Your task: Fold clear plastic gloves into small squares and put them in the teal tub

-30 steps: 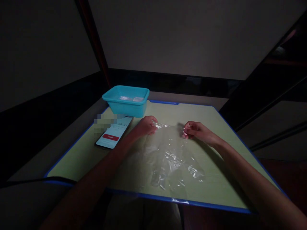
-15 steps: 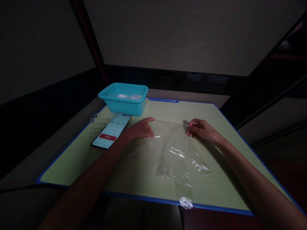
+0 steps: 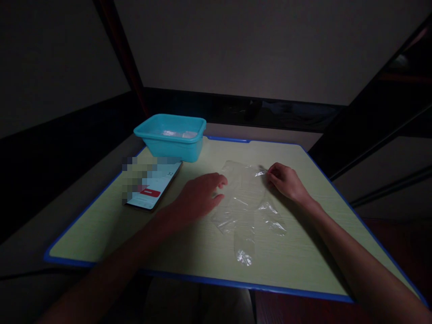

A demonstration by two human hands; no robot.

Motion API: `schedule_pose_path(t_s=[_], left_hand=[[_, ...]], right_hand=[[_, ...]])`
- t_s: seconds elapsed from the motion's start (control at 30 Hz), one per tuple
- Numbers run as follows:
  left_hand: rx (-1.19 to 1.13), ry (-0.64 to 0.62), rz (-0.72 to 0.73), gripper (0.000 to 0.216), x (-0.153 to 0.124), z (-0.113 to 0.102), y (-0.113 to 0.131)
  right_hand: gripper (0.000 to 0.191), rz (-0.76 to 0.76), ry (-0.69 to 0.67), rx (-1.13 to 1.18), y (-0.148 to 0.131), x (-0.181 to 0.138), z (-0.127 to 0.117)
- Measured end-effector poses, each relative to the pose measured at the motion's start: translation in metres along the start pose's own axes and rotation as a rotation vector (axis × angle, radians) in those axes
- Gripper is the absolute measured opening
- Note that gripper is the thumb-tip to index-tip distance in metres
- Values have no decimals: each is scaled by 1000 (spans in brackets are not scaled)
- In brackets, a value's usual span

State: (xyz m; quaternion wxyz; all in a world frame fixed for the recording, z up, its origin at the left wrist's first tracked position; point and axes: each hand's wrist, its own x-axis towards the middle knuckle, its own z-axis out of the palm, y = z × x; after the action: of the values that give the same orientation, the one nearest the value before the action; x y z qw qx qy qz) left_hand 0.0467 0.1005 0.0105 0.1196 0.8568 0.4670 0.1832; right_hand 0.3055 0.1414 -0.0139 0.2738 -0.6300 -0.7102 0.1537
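A thin, see-through plastic glove lies spread over the table, its finger-like lobes pointing toward me and its straight edge at the far side. My right hand is closed, pinching the far right corner of the glove between thumb and fingertips. On the other side, my left hand is open beside the glove's left edge, thumb and curled fingers apart with a gap between them. Whether its fingertips touch the film I cannot tell.
At the back left stands a turquoise plastic basin with some clear and whitish pieces in it. A phone with a lit screen lies in front of it, left of my left arm. The pale tabletop has a blue rim.
My left hand has let go of the glove's left part and come nearer to me. The glove has shifted away from me, and its longest lobe no longer hangs over the front edge.
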Motion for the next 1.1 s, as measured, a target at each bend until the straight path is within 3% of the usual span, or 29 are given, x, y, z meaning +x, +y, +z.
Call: schedule_pose_path(t_s=[0.13, 0.33, 0.47, 0.63, 1.1], left_hand=[[23, -167, 153, 16, -33, -6, 11], [92, -169, 347, 16, -58, 9, 12], [114, -98, 336, 28, -60, 14, 13], [169, -21, 305, 20, -51, 20, 18], [158, -39, 295, 10, -51, 26, 25]], right_hand=[[8, -16, 12, -106, 1, 0, 0], [10, -14, 21, -244, 3, 1, 3], [11, 27, 48, -338, 6, 3, 4], [13, 62, 63, -426, 6, 4, 6], [23, 216, 128, -569, 17, 8, -5]])
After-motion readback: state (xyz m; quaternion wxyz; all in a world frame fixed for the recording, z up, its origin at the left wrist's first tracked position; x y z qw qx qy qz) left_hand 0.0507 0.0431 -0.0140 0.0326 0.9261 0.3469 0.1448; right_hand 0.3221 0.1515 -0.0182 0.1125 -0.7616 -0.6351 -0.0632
